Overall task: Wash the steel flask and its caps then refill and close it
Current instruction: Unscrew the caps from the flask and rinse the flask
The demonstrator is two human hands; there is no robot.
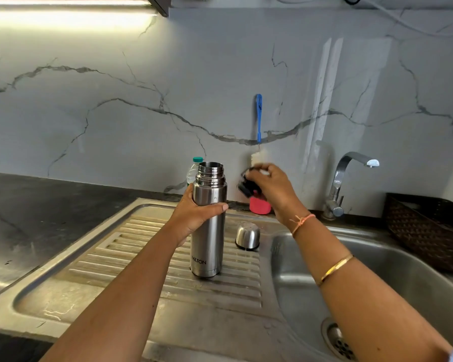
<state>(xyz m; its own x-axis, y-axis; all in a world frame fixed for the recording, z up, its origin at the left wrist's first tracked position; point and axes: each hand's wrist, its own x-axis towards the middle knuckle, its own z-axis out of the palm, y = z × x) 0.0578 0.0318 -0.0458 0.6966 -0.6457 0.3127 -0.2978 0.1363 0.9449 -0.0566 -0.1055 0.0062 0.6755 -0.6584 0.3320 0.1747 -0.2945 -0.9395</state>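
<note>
The steel flask (208, 239) stands upright on the ribbed drainboard (147, 259), its mouth uncovered. My left hand (194, 214) grips its upper body. Just right of the flask's neck, my right hand (268, 185) holds the black inner cap (246, 188) in the air. The steel outer cap (247, 235) sits mouth down on the drainboard, to the right of the flask and apart from it.
The sink basin (377, 270) with its drain lies to the right, the tap (347, 176) behind it. A blue-handled bottle brush (258, 118) stands in a red holder (259, 206) at the wall. A plastic water bottle (194, 169) stands behind the flask. A dark woven basket (426, 228) sits far right.
</note>
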